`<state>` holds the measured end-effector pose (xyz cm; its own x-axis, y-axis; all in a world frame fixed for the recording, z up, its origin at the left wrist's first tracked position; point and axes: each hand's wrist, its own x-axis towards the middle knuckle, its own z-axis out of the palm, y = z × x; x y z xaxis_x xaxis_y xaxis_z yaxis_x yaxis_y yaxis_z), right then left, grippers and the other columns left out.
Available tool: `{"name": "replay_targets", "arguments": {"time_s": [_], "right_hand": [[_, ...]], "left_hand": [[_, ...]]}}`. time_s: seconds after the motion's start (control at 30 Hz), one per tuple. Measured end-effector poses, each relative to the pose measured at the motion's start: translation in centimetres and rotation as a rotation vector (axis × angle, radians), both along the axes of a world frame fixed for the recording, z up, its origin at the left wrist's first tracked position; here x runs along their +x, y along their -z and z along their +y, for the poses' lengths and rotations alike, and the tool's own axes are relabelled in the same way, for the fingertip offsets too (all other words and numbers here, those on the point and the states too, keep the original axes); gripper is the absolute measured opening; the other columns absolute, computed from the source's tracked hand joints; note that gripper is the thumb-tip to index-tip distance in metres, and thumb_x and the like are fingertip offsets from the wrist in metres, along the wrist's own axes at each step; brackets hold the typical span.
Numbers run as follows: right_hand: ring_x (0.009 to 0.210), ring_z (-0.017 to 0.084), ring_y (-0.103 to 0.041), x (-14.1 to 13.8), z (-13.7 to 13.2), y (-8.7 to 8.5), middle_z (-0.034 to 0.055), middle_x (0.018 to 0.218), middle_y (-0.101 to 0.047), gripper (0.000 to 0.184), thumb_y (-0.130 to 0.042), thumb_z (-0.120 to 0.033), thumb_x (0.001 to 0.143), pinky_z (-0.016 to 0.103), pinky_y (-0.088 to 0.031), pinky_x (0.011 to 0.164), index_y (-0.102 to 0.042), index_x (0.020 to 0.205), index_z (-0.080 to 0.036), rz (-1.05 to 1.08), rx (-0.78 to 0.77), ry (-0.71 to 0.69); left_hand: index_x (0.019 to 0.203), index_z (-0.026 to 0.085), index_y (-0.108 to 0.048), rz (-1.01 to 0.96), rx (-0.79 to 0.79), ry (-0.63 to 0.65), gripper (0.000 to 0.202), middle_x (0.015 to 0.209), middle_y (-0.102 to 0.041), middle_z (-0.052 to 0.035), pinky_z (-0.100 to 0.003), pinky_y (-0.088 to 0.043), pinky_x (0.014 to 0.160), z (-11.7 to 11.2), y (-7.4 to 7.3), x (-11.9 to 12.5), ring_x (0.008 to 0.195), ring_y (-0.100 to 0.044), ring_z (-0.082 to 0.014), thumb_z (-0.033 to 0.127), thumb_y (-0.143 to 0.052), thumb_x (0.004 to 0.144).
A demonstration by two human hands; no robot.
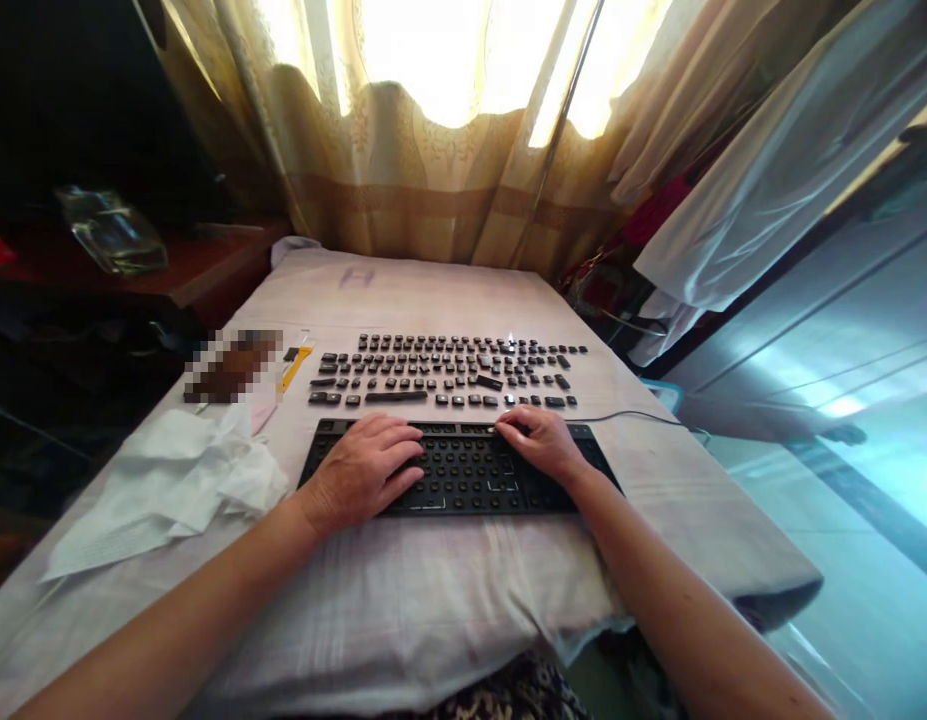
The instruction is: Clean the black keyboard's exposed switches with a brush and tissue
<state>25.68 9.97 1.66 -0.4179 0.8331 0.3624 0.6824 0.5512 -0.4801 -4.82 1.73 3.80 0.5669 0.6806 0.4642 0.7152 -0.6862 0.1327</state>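
Observation:
A black keyboard (463,470) with its keycaps off lies on the cloth-covered table, bare key stems showing in rows. My left hand (373,460) rests over its left part, fingers stretched out and holding nothing. Above the upper right part is my right hand (542,440), thumb and fingers pinched together at the top edge. A small pale tip shows at those fingertips, too small to name. Beyond the keyboard, loose black keycaps (448,370) are laid out in several rows, with a long space bar (397,396) in the nearest row.
Crumpled white tissue (178,480) lies at the left, near a yellow-handled tool (296,368) and a blurred-out item (234,367). A thin cable (643,415) runs off to the right. Curtains (448,190) hang behind the table (448,285); a glass container (114,230) stands on the left cabinet.

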Motion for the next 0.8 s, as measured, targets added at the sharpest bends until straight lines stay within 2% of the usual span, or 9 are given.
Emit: {"name": "replay_targets", "arguments": {"time_s": [0.1, 0.23, 0.3, 0.43, 0.53, 0.6, 0.73, 0.8], "right_hand": [[0.078, 0.02, -0.074, -0.2, 0.2, -0.7, 0.005, 0.084, -0.08, 0.013, -0.065, -0.021, 0.085, 0.031, -0.055, 0.076, -0.078, 0.082, -0.021, -0.021, -0.062, 0.018], [0.076, 0.02, -0.074, -0.3, 0.5, -2.0, 0.0035, 0.08, -0.08, 0.015, -0.065, -0.022, 0.085, 0.029, -0.055, 0.073, -0.08, 0.082, -0.021, -0.043, -0.177, -0.004], [0.072, 0.019, -0.073, -0.3, 0.9, -2.6, 0.0022, 0.075, -0.079, 0.016, -0.064, -0.021, 0.083, 0.027, -0.054, 0.069, -0.081, 0.081, -0.021, -0.055, -0.244, -0.026], [0.062, 0.017, -0.07, -0.2, 1.7, -3.7, -0.0001, 0.067, -0.077, 0.018, -0.064, -0.024, 0.082, 0.025, -0.05, 0.059, -0.081, 0.077, -0.021, -0.081, -0.37, -0.061], [0.064, 0.018, -0.069, -0.2, 2.1, -4.1, 0.0001, 0.068, -0.077, 0.018, -0.065, -0.026, 0.081, 0.026, -0.05, 0.061, -0.082, 0.077, -0.022, -0.089, -0.434, -0.078], [0.068, 0.018, -0.069, -0.2, 2.2, -4.2, 0.0004, 0.071, -0.078, 0.018, -0.065, -0.026, 0.081, 0.027, -0.05, 0.063, -0.082, 0.078, -0.022, -0.085, -0.461, -0.079], [0.072, 0.019, -0.069, -0.2, 2.0, -3.9, 0.0015, 0.075, -0.078, 0.021, -0.062, -0.028, 0.083, 0.027, -0.049, 0.065, -0.082, 0.083, -0.021, -0.059, -0.495, -0.061], [0.073, 0.019, -0.069, -0.1, 2.0, -3.7, 0.0021, 0.076, -0.078, 0.022, -0.062, -0.028, 0.084, 0.027, -0.05, 0.066, -0.082, 0.085, -0.02, -0.045, -0.514, -0.06]], "left_hand": [[0.107, 0.022, -0.071, 0.077, 0.01, 0.096, 0.021, 0.117, -0.074, -0.0058, -0.044, -0.048, 0.109, -0.7, 0.4, -0.3, 0.116, -0.065, -0.0234, 0.033, -0.059, 0.094], [0.106, 0.023, -0.071, 0.141, 0.033, 0.124, 0.021, 0.117, -0.074, -0.0047, -0.041, -0.048, 0.109, -0.8, 0.2, -1.2, 0.113, -0.066, -0.0223, 0.035, -0.061, 0.093], [0.105, 0.022, -0.071, 0.167, 0.066, 0.1, 0.02, 0.116, -0.075, -0.0049, -0.041, -0.049, 0.107, 0.2, -0.4, -1.8, 0.112, -0.067, -0.0222, 0.035, -0.059, 0.094], [0.102, 0.02, -0.071, 0.172, 0.12, 0.037, 0.022, 0.113, -0.075, -0.0063, -0.044, -0.051, 0.103, 3.6, -2.3, -2.4, 0.109, -0.068, -0.024, 0.033, -0.054, 0.097], [0.103, 0.02, -0.07, 0.155, 0.121, 0.049, 0.024, 0.114, -0.075, -0.0065, -0.044, -0.051, 0.102, 5.1, -3.2, -0.6, 0.11, -0.067, -0.0245, 0.034, -0.052, 0.098], [0.106, 0.021, -0.068, 0.147, 0.106, 0.102, 0.022, 0.118, -0.074, -0.0046, -0.044, -0.049, 0.105, 4.9, -2.9, 1.5, 0.112, -0.066, -0.0228, 0.035, -0.053, 0.098], [0.106, 0.022, -0.067, 0.176, 0.058, 0.368, 0.025, 0.117, -0.073, -0.0037, -0.044, -0.041, 0.115, 2.9, -0.8, 5.3, 0.115, -0.064, -0.0231, 0.042, -0.062, 0.092], [0.116, 0.022, -0.066, 0.224, -0.005, 0.379, 0.037, 0.127, -0.07, -0.0064, -0.045, -0.038, 0.117, 2.4, 0.1, 5.9, 0.123, -0.061, -0.025, 0.048, -0.064, 0.09]]}}
